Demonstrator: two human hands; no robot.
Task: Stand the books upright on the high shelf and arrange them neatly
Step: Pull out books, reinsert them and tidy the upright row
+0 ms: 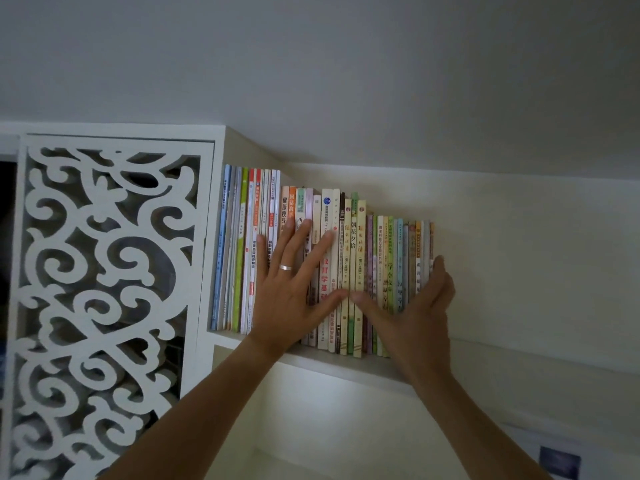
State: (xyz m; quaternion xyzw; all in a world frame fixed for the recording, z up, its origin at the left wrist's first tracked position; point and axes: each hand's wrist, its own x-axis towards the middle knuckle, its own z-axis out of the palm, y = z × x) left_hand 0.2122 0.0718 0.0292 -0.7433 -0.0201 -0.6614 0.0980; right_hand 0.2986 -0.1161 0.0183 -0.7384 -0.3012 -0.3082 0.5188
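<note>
A row of several thin books (pixel 356 258) stands upright on the high white shelf (pixel 349 370), spines facing me, tallest at the left and shortest at the right. My left hand (pixel 291 289), a ring on one finger, lies flat with spread fingers against the spines in the middle-left of the row. My right hand (pixel 415 306) presses on the right part of the row, its fingers wrapped around the outer side of the last book and its thumb stretched left across the spines. The two thumbs nearly touch. Neither hand lifts a book.
A white carved fretwork panel (pixel 104 289) closes off the space left of the books. The ceiling (pixel 346 81) sits just above the shelf. The shelf runs on bare to the right of the row. A lower recess (pixel 329 427) opens beneath.
</note>
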